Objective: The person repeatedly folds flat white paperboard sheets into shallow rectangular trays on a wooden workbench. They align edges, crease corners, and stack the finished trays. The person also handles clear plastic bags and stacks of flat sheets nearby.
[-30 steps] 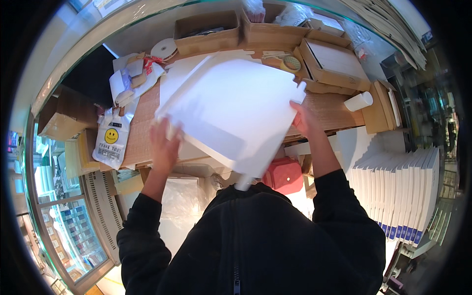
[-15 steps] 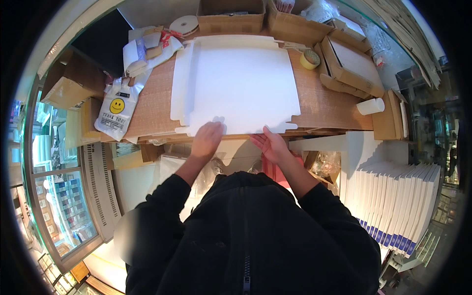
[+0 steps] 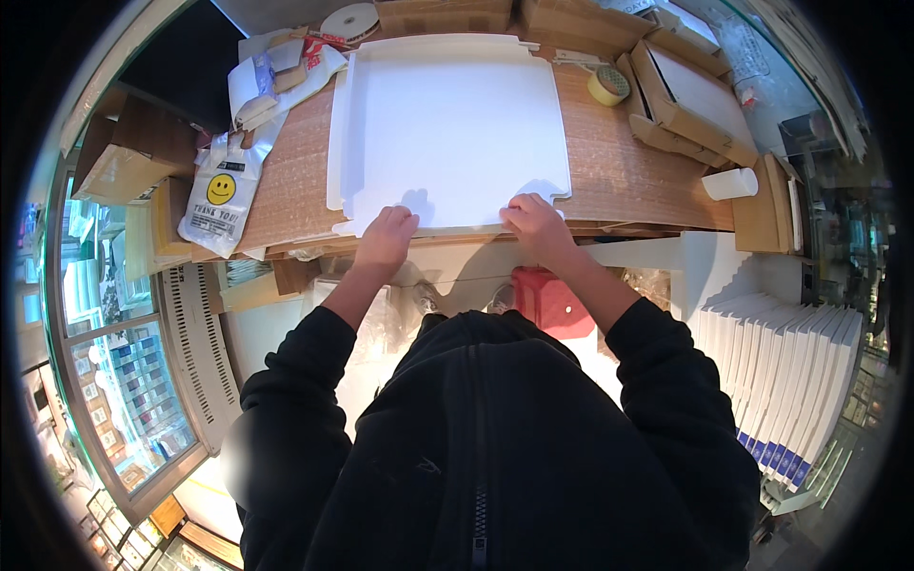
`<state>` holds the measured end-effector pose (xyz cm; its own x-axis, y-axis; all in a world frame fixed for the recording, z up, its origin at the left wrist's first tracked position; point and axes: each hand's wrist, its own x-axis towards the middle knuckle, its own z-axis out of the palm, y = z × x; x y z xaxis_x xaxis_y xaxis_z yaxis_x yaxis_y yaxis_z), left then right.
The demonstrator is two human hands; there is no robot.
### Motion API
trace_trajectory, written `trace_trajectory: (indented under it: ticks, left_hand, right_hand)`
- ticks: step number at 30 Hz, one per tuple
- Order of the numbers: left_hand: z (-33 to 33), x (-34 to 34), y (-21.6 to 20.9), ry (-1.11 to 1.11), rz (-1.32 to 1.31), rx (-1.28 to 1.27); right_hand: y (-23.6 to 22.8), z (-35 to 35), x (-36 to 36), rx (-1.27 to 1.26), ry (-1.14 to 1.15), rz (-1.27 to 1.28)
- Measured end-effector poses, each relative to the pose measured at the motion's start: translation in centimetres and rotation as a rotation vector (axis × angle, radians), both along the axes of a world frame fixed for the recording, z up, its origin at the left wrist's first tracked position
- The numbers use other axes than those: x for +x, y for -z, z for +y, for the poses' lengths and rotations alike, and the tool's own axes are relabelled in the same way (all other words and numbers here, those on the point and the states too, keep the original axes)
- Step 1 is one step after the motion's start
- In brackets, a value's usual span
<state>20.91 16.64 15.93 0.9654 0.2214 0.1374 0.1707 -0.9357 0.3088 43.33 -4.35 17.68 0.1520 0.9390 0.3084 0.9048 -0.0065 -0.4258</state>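
Observation:
A large white cardboard sheet (image 3: pixel 452 124) with notched corner tabs lies flat on the wooden table (image 3: pixel 609 171). Its left side has a narrow strip folded up or creased along its length. At the near edge, my left hand (image 3: pixel 386 238) has curled fingers gripping the sheet close to its left corner. My right hand (image 3: pixel 538 226) pinches the same edge near the right corner, with the thumb side toward the middle. The fingertips under the edge are partly hidden.
A tape roll (image 3: pixel 608 86) and cardboard boxes (image 3: pixel 695 105) are on the right, with a white cylinder (image 3: pixel 731 184). A smiley-printed plastic bag (image 3: pixel 224 195) lies left. White panels (image 3: pixel 781 381) stand at lower right; a red object (image 3: pixel 555 305) is below the table.
My right hand has turned from palm-up and spread fingers to a curled grip on the near edge. My left hand stays at the edge. The whole view has shifted slightly.

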Motion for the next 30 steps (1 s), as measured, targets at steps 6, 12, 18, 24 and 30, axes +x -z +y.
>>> trace_trajectory:
  ticks: [6,12,18,24,30]
  left_hand:
    - [2.3,3.6,-1.2,-0.305,-0.024,-0.247]
    - [1.8,3.5,-0.4,0.081,0.004,0.233]
    - [2.7,2.9,-0.1,0.283,-0.095,0.311]
    - [2.8,3.3,-0.6,0.29,0.07,0.269]
    - [2.3,3.4,-0.6,0.249,-0.015,0.326]
  right_hand:
    - [0.5,3.6,2.7,-0.206,0.273,0.061]
    - [1.2,4.6,3.2,-0.322,0.427,-0.095]
    - [1.8,4.9,0.0,-0.012,0.112,-0.031]
    - [1.7,6.6,-2.8,-0.051,0.05,0.031]
    - [1.7,6.8,-2.5,-0.067,0.066,0.075]
